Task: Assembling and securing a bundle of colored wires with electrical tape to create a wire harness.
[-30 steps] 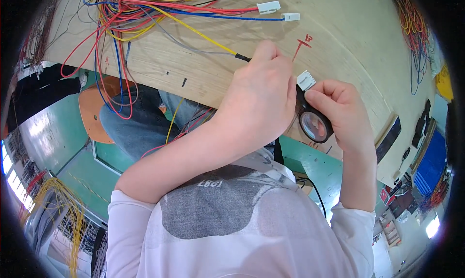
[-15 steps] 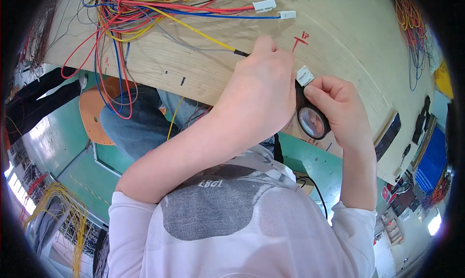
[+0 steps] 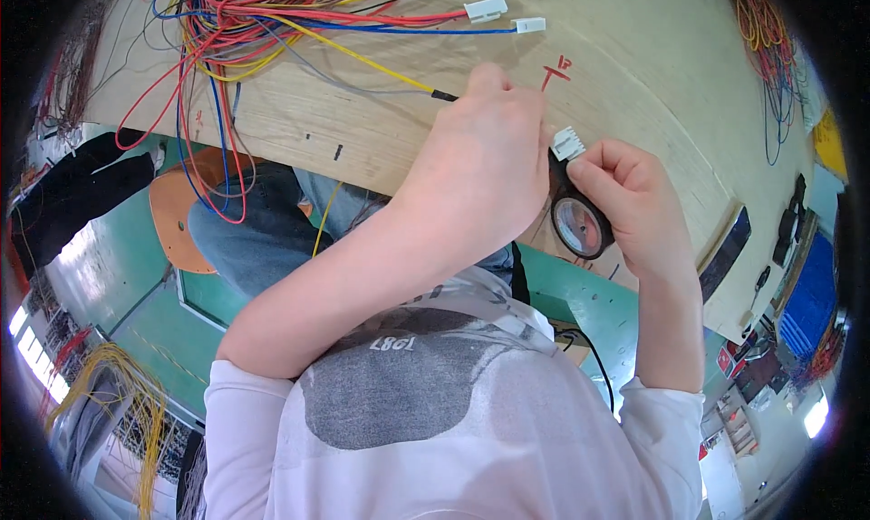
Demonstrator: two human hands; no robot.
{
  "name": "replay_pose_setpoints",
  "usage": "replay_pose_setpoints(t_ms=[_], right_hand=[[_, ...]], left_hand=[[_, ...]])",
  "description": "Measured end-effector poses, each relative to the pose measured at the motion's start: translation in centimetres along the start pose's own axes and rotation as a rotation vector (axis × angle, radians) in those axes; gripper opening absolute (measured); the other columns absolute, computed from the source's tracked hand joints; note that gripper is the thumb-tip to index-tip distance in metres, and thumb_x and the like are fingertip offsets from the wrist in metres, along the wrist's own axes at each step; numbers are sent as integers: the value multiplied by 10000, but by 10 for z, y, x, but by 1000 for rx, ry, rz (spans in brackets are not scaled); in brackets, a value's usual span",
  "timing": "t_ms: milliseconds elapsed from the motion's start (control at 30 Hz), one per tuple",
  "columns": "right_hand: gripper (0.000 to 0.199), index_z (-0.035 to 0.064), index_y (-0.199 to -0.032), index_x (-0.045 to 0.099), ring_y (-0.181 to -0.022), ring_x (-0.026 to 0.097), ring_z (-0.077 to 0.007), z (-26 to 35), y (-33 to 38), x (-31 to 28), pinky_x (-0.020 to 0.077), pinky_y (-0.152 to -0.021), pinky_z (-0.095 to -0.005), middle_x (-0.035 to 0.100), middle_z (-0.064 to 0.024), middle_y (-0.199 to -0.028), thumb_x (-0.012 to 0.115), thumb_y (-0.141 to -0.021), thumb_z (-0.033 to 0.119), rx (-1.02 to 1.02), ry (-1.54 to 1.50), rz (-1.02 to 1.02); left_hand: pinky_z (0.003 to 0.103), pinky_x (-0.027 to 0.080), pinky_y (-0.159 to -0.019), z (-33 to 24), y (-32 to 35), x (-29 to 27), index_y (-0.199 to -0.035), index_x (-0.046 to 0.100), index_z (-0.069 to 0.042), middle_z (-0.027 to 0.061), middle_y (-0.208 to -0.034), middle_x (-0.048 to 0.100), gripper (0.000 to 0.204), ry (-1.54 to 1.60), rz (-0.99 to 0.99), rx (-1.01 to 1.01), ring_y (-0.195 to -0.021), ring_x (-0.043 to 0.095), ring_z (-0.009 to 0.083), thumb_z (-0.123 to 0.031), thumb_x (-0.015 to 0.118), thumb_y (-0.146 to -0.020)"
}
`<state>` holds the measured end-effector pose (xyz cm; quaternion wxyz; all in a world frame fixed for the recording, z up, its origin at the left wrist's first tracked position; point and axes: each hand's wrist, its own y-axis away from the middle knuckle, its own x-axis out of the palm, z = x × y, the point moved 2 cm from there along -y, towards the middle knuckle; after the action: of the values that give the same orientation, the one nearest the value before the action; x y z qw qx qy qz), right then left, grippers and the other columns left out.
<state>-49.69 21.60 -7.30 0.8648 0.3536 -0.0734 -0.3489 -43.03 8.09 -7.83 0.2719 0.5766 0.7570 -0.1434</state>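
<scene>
My left hand [image 3: 489, 162] is closed, its fingers curled under and mostly hidden, over wires at the table edge. A yellow wire [image 3: 362, 61] ending in a black taped sleeve [image 3: 443, 95] runs under its knuckles, with a grey wire beside it. To its right, a white comb-like connector [image 3: 567, 144] pokes up between the two hands. My right hand [image 3: 634, 198] pinches black tape between thumb and forefinger just below that connector. The roll of black tape [image 3: 608, 235] sits against these fingers, its round opening facing me.
A tangled bundle of red, blue and yellow wires [image 3: 222, 17] lies at the far left, with white connectors [image 3: 487, 10] at its ends. A dark flat device [image 3: 728, 253] rests at the right. An orange stool [image 3: 177, 216] stands below the wooden table [image 3: 634, 112].
The whole view has shifted slightly left. Both hands keep nearly the same pose, with the tape roll and white connector still between them.
</scene>
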Motion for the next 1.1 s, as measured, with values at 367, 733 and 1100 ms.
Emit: replay_pose_setpoints(t_ms=[367,733,1100], right_hand=[[140,14,-718,529,-504,451,-32,1,2,-2,347,-435,-191,508,20,-580,526,-794,132,89,-85,41],[101,4,-799,531,-530,463,-39,23,24,11,349,-456,-177,506,9,-595,503,-814,100,-70,-67,37],[151,-23,-892,554,-645,471,-59,66,30,30,377,-593,-192,536,-13,-695,511,-749,-5,-273,169,165]], left_hand=[[364,410,-582,-3,-2,-4,-739,521,17,161,-702,508,74,-59,14,163,-636,506,326,-55,540,-738],[181,435,-596,6,10,-35,-790,550,33,48,-751,580,87,748,315,-396,-670,527,59,-52,566,-779],[230,457,-660,13,49,-53,-773,539,13,87,-754,596,92,1486,220,-403,-696,569,120,-63,592,-773]])
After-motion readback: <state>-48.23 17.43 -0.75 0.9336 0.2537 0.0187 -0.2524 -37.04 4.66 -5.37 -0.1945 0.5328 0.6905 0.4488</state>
